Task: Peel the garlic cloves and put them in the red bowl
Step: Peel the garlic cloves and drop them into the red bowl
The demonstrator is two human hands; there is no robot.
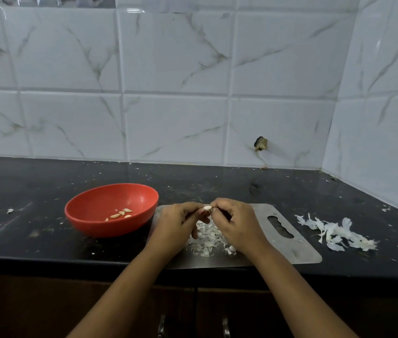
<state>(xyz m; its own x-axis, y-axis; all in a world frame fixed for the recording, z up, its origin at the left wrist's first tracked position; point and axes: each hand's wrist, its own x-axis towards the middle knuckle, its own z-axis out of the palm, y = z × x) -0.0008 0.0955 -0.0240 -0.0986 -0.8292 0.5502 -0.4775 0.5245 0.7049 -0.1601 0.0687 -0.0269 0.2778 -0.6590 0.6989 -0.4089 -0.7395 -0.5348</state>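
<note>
1. Farthest left of the grip, on the dark table (34,186), stands the red bowl (110,228). A few peeled cloves (121,213) lie on its floor.
2. The left hand (177,225) is just right of the bowl, its knuckles near the rim but not touching it. Its grip is narrow, with thumb and fingertips pinching the left end of the garlic clove (207,208).
3. The clove is held in the air between the two hands, above the steel board (285,250). Its long axis runs roughly left to right, from one grip to the other. It looks pale; whether any skin is left on it is too small to tell.
4. The right hand (238,223) meets the clove from the other side. Its grip is also narrow and is closed on the clove's right end, probably working at the skin there.
5. Below both grips a heap of small skins (207,237) lies on the board.
6. Well right of the grip, off the board, is a loose pile of papery husks (336,232).
7. The coming move turns on one relation — the bowl lies left of the grip and slightly nearer the person. The left hand is therefore the nearer one, and once the clove is bare it would likely carry it leftward over the rim.
</note>
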